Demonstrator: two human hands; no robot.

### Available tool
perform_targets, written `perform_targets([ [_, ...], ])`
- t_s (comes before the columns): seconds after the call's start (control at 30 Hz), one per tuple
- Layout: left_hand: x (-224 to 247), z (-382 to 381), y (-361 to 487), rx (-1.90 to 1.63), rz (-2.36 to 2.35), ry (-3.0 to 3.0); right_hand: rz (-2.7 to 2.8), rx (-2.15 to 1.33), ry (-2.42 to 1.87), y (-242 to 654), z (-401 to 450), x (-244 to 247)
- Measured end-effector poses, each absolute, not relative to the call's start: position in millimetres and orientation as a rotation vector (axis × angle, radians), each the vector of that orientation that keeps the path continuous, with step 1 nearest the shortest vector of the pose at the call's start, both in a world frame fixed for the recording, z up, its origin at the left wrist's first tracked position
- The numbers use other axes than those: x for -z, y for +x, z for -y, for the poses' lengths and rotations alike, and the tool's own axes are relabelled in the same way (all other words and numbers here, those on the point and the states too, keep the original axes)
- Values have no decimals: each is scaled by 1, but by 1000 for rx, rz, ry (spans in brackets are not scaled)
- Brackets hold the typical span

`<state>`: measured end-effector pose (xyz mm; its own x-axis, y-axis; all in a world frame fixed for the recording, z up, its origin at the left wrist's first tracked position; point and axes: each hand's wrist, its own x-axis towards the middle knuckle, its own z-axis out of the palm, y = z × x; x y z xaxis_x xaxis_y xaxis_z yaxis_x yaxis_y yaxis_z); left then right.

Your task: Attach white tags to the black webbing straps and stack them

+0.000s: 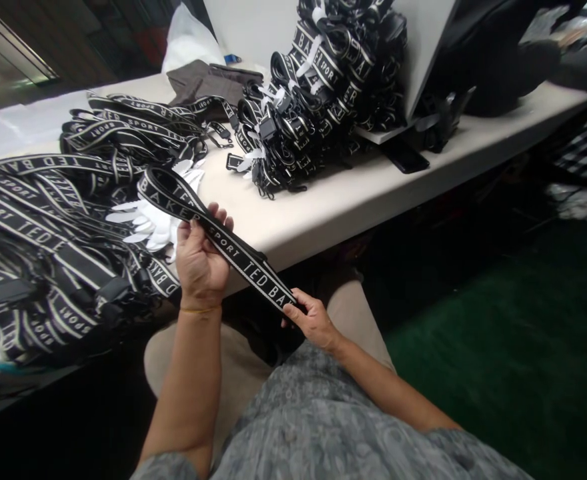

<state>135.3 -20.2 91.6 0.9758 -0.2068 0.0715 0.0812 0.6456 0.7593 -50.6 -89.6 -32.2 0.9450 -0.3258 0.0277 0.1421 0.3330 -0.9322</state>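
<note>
Between my two hands stretches a black strap [243,261] with white edge stripes and the lettering "TED BAKER SPORT". My left hand [203,257] is closed around it near its looped upper end. Lower down, my right hand [311,319] pinches the other end above my lap. Just behind my left hand, white tags or strips [151,223] lie on a pile of similar straps [38,220] that covers the left of the table. Several black buckles show in that pile.
The white table [268,227] has a rounded front edge. Bundled straps with white ties [318,87] are heaped against a white board [431,53]. A dark phone-like object [406,157] lies near the edge; dark folded cloth [208,81] and a white plastic bag [191,43] sit behind.
</note>
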Motion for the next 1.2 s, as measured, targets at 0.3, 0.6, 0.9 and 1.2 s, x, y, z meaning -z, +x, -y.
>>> perform_targets([
  [0.3, -92, 13, 131, 39, 174, 925, -359, 334, -885, -46, 82, 26],
  [0.6, -110, 25, 129, 56, 263, 968, -324, 138, -592, -43, 103, 27],
  [0.9, -102, 34, 115, 25, 428, 1072, -221, 11, -728, -45, 107, 34],
  [1.2, -104, 36, 103, 220, 421, 1006, 158, -231, -778, -41, 106, 13],
])
